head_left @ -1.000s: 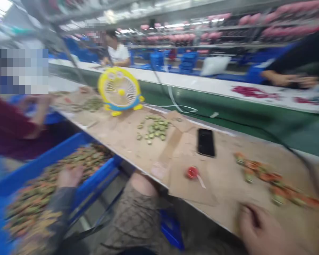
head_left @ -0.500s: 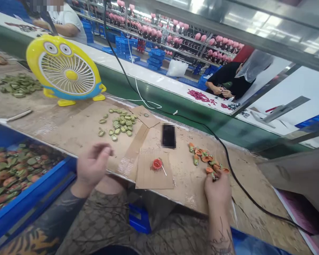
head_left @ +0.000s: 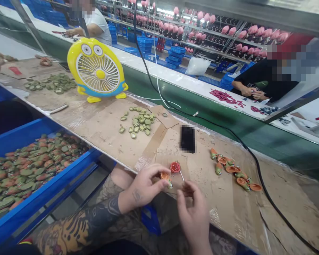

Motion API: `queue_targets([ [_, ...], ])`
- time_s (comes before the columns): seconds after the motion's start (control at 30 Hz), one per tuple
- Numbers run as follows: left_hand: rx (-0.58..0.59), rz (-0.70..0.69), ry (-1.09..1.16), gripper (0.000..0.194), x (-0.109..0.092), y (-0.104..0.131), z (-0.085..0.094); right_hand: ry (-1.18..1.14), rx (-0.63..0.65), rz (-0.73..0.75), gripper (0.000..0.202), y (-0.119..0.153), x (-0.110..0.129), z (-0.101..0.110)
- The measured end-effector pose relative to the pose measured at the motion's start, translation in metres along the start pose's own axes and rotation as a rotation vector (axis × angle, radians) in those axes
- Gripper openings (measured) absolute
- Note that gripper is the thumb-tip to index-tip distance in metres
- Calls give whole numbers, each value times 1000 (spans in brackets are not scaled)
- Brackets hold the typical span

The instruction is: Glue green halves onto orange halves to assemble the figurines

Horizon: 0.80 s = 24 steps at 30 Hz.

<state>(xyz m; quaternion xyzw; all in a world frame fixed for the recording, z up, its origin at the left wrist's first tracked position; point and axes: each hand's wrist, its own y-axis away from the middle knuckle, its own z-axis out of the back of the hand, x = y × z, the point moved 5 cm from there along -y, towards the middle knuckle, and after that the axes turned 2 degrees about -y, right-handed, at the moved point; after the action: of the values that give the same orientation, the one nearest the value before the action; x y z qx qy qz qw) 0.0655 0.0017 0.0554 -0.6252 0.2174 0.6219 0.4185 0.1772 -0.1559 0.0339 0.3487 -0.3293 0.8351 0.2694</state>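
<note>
Between the thumb and fingers of my left hand point(head_left: 146, 186) is a small orange and green shoe-shaped piece point(head_left: 164, 176), held above the front edge of the cardboard-covered bench. Just beyond it stands a red cup point(head_left: 175, 167) with red contents, and a thin white stick point(head_left: 182, 175) leans out of it. My right hand point(head_left: 194, 209) has its fingertips at the stick's outer end, thumb apart from the fingers; no firm grip shows. Several similar orange and green pieces point(head_left: 231, 169) lie to the right. Green oval pieces point(head_left: 141, 120) lie loose to the left.
A yellow and blue cartoon fan point(head_left: 99, 72) stands at the back left. A blue crate point(head_left: 42, 198) full of green and orange pieces sits at lower left. A black cable point(head_left: 257, 166) runs along the bench's right side. Co-workers sit across the white conveyor point(head_left: 202, 83).
My left hand has moved right to the red cup and now holds an orange and green piece. My right hand has left the right-hand pile and come to the stick. The view has shifted left.
</note>
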Motion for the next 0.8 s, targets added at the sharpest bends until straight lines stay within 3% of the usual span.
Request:
queue_targets([
  [0.07, -78, 94, 71, 36, 13, -9, 8, 150, 8, -87, 27, -19, -19, 6],
  [0.17, -83, 131, 158, 44, 31, -22, 10, 369, 144, -132, 21, -43, -33, 3],
  [0.3, -46, 117, 119, 37, 47, -30, 8, 580, 289, -118, 16, -56, -32, -10],
  [0.5, 19, 127, 82, 37, 49, -29, 11, 697, 307, -106, 20, -58, -27, -15],
  [0.57, 20, 124, 88, 38, 48, -29, 12, 678, 265, -158, 19, -61, -31, -6],
  [0.67, 16, 103, 106, 42, 46, -30, 13, 446, 156, -289, 17, -63, -36, 14],
  [0.8, 13, 53, 136, 43, 45, -33, 17, 74, 96, -220, 27, -63, -24, 29],
])
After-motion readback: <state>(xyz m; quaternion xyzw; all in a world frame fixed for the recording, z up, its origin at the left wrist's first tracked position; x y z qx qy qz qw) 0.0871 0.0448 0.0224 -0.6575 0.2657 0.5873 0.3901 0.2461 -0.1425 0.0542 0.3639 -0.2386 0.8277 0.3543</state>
